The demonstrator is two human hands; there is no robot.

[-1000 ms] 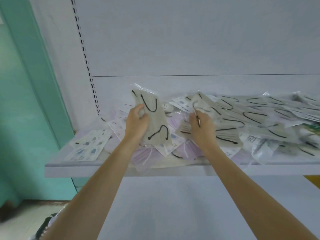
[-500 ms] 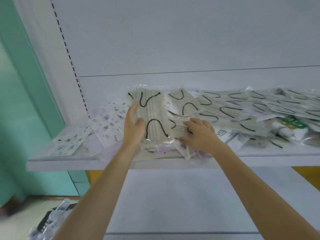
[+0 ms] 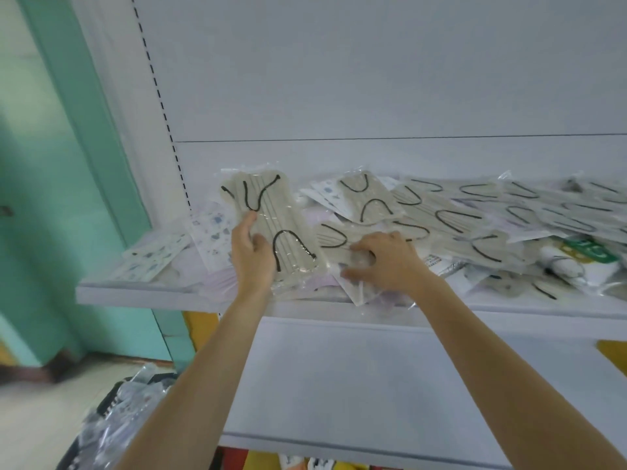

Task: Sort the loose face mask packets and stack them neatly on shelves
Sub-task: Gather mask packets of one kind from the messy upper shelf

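Note:
My left hand (image 3: 252, 254) grips a clear packet of beige masks with black ear loops (image 3: 271, 218), held upright and tilted above the upper white shelf (image 3: 142, 293). My right hand (image 3: 386, 261) lies on another beige mask packet (image 3: 342, 244) in the pile, thumb tucked under its near corner and fingers curled over it. Several more beige packets (image 3: 451, 215) lie loose and overlapping across the shelf to the right. Patterned white packets (image 3: 152, 257) lie flat at the shelf's left end.
A white packet with green print (image 3: 583, 256) lies at the right of the pile. A lower white shelf (image 3: 373, 401) juts out beneath my arms. A dark basket with plastic packets (image 3: 115, 418) stands on the floor at lower left, beside a teal wall (image 3: 68, 164).
My left hand has tilted its beige packet a little leftward. My right hand stays low on the pile and now curls onto a packet there. The view has shifted slightly.

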